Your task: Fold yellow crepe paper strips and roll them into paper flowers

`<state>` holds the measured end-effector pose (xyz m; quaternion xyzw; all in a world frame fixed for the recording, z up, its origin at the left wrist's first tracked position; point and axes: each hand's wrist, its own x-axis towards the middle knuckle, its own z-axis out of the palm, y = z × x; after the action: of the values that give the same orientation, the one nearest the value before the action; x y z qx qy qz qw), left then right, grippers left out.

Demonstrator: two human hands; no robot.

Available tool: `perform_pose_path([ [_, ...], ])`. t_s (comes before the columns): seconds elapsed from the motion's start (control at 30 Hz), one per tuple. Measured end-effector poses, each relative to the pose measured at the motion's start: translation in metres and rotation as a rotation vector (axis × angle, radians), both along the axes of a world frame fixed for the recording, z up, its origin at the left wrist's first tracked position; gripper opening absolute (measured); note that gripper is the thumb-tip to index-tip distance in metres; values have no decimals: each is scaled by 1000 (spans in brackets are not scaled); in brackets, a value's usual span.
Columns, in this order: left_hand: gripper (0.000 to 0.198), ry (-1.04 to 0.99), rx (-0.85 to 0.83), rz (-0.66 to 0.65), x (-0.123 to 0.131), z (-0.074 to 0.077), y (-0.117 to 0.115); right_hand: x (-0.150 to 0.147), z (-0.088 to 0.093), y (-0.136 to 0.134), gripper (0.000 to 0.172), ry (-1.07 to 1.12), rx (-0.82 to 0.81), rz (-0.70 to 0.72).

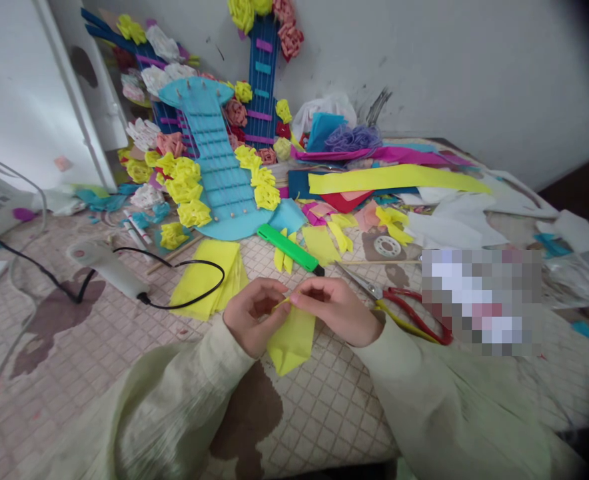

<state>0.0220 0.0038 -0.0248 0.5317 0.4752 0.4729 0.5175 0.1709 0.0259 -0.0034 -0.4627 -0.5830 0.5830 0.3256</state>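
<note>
My left hand (pixel 257 313) and my right hand (pixel 337 308) meet low over the table, fingertips pinched together on the top edge of a yellow crepe paper piece (pixel 290 341). The sheet hangs down below the fingers. Just beyond my hands lies a green utility knife (pixel 290 249). Red-handled scissors (pixel 417 310) rest beside my right hand, blades pointing toward the knife. Left of my left hand is a stack of yellow paper sheets (pixel 207 277), with a black cable across it. Small yellow paper petals (pixel 342 237) lie past the knife.
A light-blue guitar-shaped cutout (pixel 214 160) with yellow paper flowers leans at the back, before dark-blue ones (pixel 262 87). A white corded glue gun (pixel 107 270) lies left. Yellow strips (pixel 399 179), coloured paper and a tape roll (pixel 388 247) sit right. A blurred patch covers something right of the scissors.
</note>
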Motion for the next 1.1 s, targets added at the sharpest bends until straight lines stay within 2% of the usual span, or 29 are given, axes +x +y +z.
perform_pose_path([
  [0.4,18,14,10,12,0,-2,1,0,-3,-1,13,-11,39,6],
  [0.67,18,39,41,19,0,-2,1,1,-3,0,19,-12,29,-7],
  [1.1,18,49,34,40,2,2,1,1,-4,-1,18,-29,73,-8],
])
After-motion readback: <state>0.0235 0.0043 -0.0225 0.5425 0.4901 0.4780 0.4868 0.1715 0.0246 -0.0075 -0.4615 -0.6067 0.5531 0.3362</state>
